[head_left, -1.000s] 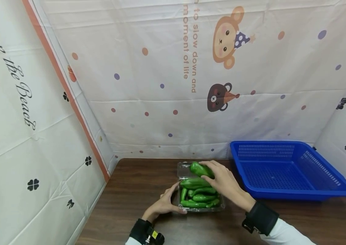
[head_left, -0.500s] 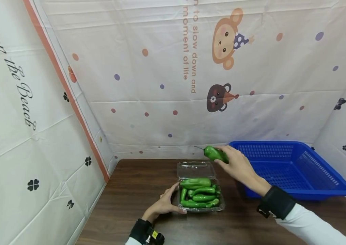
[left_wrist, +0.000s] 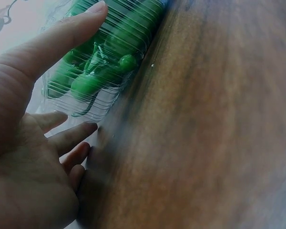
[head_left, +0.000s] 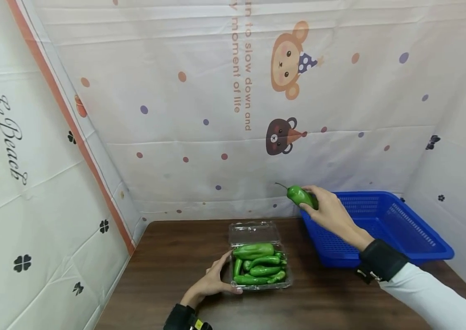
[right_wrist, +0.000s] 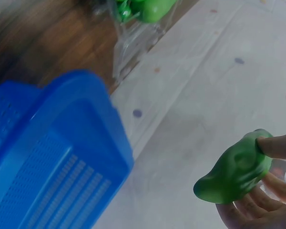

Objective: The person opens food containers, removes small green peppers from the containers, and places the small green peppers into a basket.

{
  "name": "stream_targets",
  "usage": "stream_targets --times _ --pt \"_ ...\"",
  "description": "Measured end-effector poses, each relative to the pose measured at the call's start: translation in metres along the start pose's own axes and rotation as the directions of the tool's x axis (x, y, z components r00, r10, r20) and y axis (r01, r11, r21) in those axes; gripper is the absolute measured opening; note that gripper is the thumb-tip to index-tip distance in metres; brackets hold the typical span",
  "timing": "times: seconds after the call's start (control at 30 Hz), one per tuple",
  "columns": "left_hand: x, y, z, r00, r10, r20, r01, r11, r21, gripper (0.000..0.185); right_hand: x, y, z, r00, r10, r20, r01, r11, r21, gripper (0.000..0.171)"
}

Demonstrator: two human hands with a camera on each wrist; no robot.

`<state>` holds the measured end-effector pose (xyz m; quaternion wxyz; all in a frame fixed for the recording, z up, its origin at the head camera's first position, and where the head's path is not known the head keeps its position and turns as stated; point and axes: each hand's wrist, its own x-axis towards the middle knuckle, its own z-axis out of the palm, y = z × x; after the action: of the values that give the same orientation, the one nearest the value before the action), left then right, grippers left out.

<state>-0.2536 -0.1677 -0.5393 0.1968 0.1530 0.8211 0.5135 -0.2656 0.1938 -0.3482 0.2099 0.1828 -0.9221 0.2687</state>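
Green pepper (head_left: 300,195) pinched in right hand (head_left: 329,211), aloft over near-left corner of blue basket (head_left: 418,238). Left hand (head_left: 210,285), fingers relaxed, steadying clear clamshell box of peppers (head_left: 257,268) on wooden table (head_left: 167,256). Best lowered well inside rim before release.

Backdrop and work surface

A dark wooden table (head_left: 175,256) is enclosed on three sides by white printed sheets (head_left: 200,91), on which coloured dots, a cartoon monkey (head_left: 286,57), a bear (head_left: 279,136), clover marks and lettering are shown under even light
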Motion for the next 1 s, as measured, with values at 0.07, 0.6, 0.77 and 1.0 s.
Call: stream_targets --times 0.07,0.6,0.77,1.0 --pt "-0.002 0.000 -0.001 1.000 -0.003 0.001 0.003 1.000 0.000 0.112 0.000 0.004 -0.004 1.000 0.003 -0.008 -0.003 1.000 -0.004 0.045" --pt "-0.003 -0.010 -0.009 1.000 -0.018 -0.022 0.017 1.000 -0.014 0.113 0.009 0.042 -0.008 0.994 0.110 -0.006 -0.110 0.994 -0.018 0.054" --pt "-0.001 -0.009 -0.006 1.000 -0.019 -0.016 0.019 1.000 -0.018 0.115 0.009 0.050 -0.009 0.991 0.135 0.005 -0.135 0.990 -0.033 0.055" --pt "-0.002 -0.003 0.000 1.000 0.017 -0.009 -0.017 1.000 -0.024 0.113 0.007 0.059 -0.011 0.987 0.159 0.035 -0.157 0.985 -0.069 0.051"
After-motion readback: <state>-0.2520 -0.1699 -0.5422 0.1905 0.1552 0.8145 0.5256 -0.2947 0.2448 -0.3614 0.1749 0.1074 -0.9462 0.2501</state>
